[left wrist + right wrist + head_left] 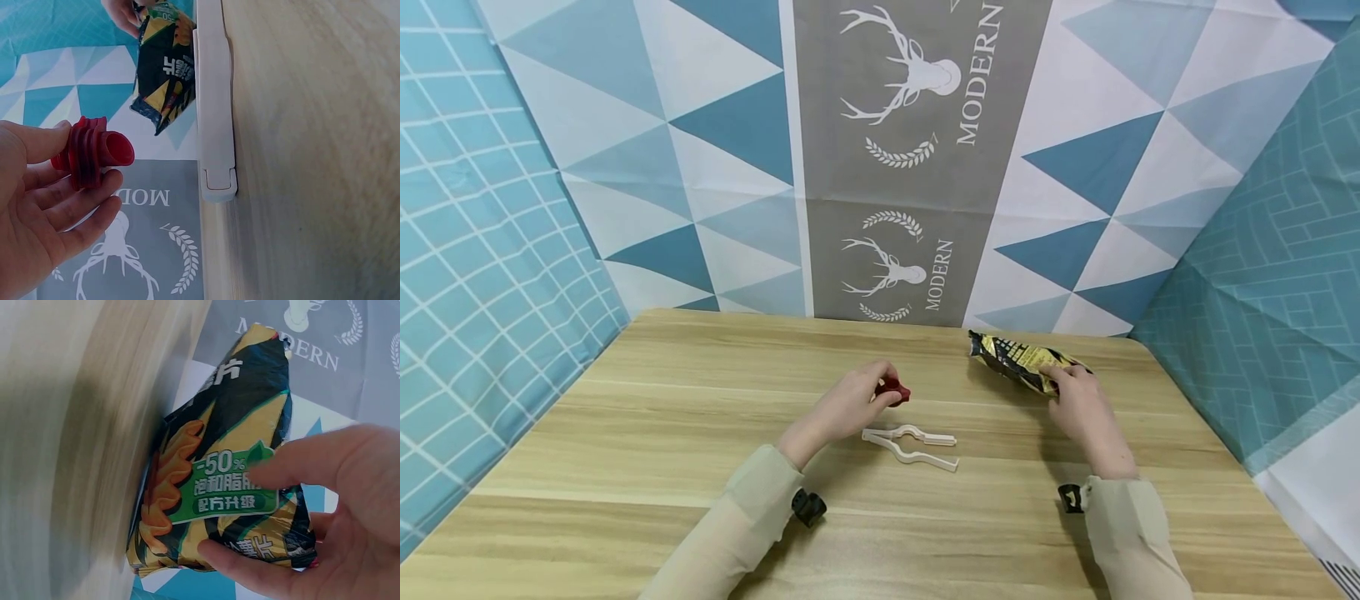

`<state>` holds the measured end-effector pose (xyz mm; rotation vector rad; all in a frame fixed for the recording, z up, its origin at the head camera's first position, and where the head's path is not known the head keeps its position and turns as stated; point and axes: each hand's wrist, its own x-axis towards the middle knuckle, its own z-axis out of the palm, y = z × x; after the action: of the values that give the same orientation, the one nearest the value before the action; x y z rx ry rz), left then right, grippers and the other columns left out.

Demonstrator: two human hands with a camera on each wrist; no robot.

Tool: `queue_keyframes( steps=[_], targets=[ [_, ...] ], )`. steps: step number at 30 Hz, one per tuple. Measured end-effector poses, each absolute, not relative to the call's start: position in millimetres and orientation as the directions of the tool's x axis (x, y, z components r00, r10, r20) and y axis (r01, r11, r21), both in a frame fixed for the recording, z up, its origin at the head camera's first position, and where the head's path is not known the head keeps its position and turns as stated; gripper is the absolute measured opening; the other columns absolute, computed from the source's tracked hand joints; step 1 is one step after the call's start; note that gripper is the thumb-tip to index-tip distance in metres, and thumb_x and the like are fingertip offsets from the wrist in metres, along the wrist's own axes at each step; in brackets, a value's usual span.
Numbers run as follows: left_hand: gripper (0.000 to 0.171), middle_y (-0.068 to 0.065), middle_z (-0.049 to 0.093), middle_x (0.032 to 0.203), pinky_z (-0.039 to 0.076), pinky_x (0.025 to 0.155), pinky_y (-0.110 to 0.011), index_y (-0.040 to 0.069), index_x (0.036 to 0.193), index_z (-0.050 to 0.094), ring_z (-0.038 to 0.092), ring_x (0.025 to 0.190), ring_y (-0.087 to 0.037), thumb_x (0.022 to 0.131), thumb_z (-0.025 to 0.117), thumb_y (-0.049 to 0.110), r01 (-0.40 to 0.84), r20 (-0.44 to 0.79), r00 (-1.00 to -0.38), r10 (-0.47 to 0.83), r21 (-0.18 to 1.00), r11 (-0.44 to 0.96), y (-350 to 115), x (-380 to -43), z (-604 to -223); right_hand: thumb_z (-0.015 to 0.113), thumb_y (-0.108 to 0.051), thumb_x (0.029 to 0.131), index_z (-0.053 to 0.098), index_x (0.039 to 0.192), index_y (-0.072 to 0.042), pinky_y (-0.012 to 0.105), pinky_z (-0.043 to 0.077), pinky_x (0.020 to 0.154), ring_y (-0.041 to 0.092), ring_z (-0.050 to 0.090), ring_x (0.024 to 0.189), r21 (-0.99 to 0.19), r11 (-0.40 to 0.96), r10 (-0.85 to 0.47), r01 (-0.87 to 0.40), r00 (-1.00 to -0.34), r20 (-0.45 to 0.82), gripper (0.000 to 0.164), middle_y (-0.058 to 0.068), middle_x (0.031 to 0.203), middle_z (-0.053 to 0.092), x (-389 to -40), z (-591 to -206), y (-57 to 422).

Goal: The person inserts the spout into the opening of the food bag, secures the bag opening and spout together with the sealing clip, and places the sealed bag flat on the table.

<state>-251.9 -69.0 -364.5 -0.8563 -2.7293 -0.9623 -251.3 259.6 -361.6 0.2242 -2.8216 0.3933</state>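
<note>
My left hand (850, 403) pinches a small red plastic spout piece (87, 153) between thumb and fingers, above the wooden table. It has ribbed rings and a short round tube with an open end. Just below and to the right of this hand lies a white sealing clip (936, 438), its two long arms spread apart from the hinge at its left end. Toward the back right, my right hand (1082, 412) grips a black and yellow chip bag (250, 419) by its right part, thumb and fingers on the printed side. The bag is slightly crumpled.
The wooden table (700, 367) ends at the back against a patterned cloth (887, 183) with deer and triangles. Blue tile-patterned cloth (482, 217) hangs on the left, and teal cloth (1277, 275) on the right. A black wrist device (808, 507) sits at the left sleeve.
</note>
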Motion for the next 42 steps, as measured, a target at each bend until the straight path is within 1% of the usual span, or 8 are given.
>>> queue_keyframes(
  steps=[4, 9, 13, 21, 27, 32, 36, 42],
  targets=[
    [0.016, 0.002, 0.060, 0.093, 0.046, 0.069, -0.024, 0.012, 0.099, 0.053, 0.058, 0.083, -0.009, 0.090, 0.057, 0.025, 0.556, 0.299, -0.829, 0.473, 0.536, 0.635, -69.2, -251.9, -364.8, 0.054, 0.008, 0.081, 0.054, 0.119, 0.003, 0.058, 0.040, 0.082, 0.049, 0.049, 0.097, -0.227, 0.953, -0.119, -0.202, -0.935, 0.333, 0.038, 0.033, 0.107, 0.051, -250.5, -361.4, 258.7],
    [0.014, 0.003, 0.060, 0.092, 0.046, 0.069, -0.025, 0.014, 0.098, 0.053, 0.056, 0.082, -0.008, 0.091, 0.056, 0.025, 0.545, 0.288, -0.835, 0.468, 0.542, 0.639, -68.4, -251.5, -363.2, 0.052, 0.008, 0.082, 0.052, 0.121, 0.004, 0.057, 0.042, 0.081, 0.049, 0.050, 0.097, -0.250, 0.944, -0.119, -0.213, -0.932, 0.343, 0.038, 0.033, 0.107, 0.052, -250.6, -358.1, 260.4],
    [0.014, 0.004, 0.060, 0.091, 0.045, 0.067, -0.024, 0.014, 0.098, 0.053, 0.056, 0.080, -0.008, 0.091, 0.056, 0.025, 0.545, 0.283, -0.835, 0.473, 0.550, 0.633, -66.7, -251.6, -362.6, 0.052, 0.010, 0.081, 0.052, 0.120, 0.004, 0.057, 0.041, 0.083, 0.048, 0.050, 0.098, -0.270, 0.930, -0.143, -0.249, -0.922, 0.360, 0.040, 0.032, 0.109, 0.052, -249.2, -354.8, 263.7],
    [0.012, 0.004, 0.061, 0.089, 0.045, 0.066, -0.024, 0.014, 0.096, 0.054, 0.055, 0.077, -0.008, 0.090, 0.057, 0.024, 0.537, 0.298, -0.840, 0.453, 0.565, 0.626, -68.7, -253.2, -365.3, 0.058, 0.008, 0.082, 0.050, 0.121, 0.005, 0.055, 0.042, 0.084, 0.047, 0.049, 0.102, -0.265, 0.919, -0.196, -0.292, -0.921, 0.337, 0.040, 0.032, 0.113, 0.052, -247.7, -348.8, 262.2],
    [0.012, 0.004, 0.061, 0.089, 0.045, 0.067, -0.024, 0.015, 0.098, 0.053, 0.055, 0.078, -0.007, 0.090, 0.057, 0.024, 0.546, 0.309, -0.836, 0.453, 0.547, 0.635, -70.1, -254.6, -366.5, 0.057, 0.008, 0.082, 0.051, 0.121, 0.004, 0.056, 0.041, 0.085, 0.048, 0.049, 0.103, -0.249, 0.919, -0.217, -0.305, -0.920, 0.327, 0.039, 0.032, 0.114, 0.052, -245.1, -342.5, 259.2],
    [0.013, 0.003, 0.061, 0.090, 0.045, 0.066, -0.023, 0.014, 0.097, 0.053, 0.056, 0.078, -0.008, 0.090, 0.057, 0.025, 0.536, 0.293, -0.841, 0.454, 0.560, 0.632, -70.9, -253.8, -365.2, 0.057, 0.006, 0.083, 0.050, 0.122, 0.003, 0.055, 0.043, 0.082, 0.047, 0.051, 0.100, -0.243, 0.917, -0.235, -0.316, -0.921, 0.311, 0.039, 0.031, 0.111, 0.054, -241.4, -338.1, 258.3],
    [0.014, 0.003, 0.060, 0.091, 0.046, 0.064, -0.023, 0.014, 0.098, 0.053, 0.057, 0.078, -0.008, 0.091, 0.056, 0.025, 0.527, 0.282, -0.847, 0.451, 0.564, 0.636, -71.6, -253.5, -364.2, 0.056, 0.005, 0.085, 0.049, 0.123, 0.003, 0.055, 0.043, 0.082, 0.047, 0.051, 0.101, -0.248, 0.914, -0.240, -0.320, -0.921, 0.305, 0.039, 0.031, 0.112, 0.053, -239.7, -335.4, 257.6],
    [0.014, 0.003, 0.061, 0.091, 0.046, 0.066, -0.025, 0.013, 0.098, 0.054, 0.057, 0.078, -0.008, 0.090, 0.057, 0.025, 0.521, 0.283, -0.851, 0.442, 0.569, 0.637, -71.8, -253.5, -363.5, 0.054, 0.005, 0.086, 0.049, 0.124, 0.002, 0.056, 0.041, 0.083, 0.047, 0.050, 0.103, -0.247, 0.912, -0.248, -0.328, -0.920, 0.304, 0.038, 0.031, 0.114, 0.053, -238.9, -333.6, 259.2]
  ],
)
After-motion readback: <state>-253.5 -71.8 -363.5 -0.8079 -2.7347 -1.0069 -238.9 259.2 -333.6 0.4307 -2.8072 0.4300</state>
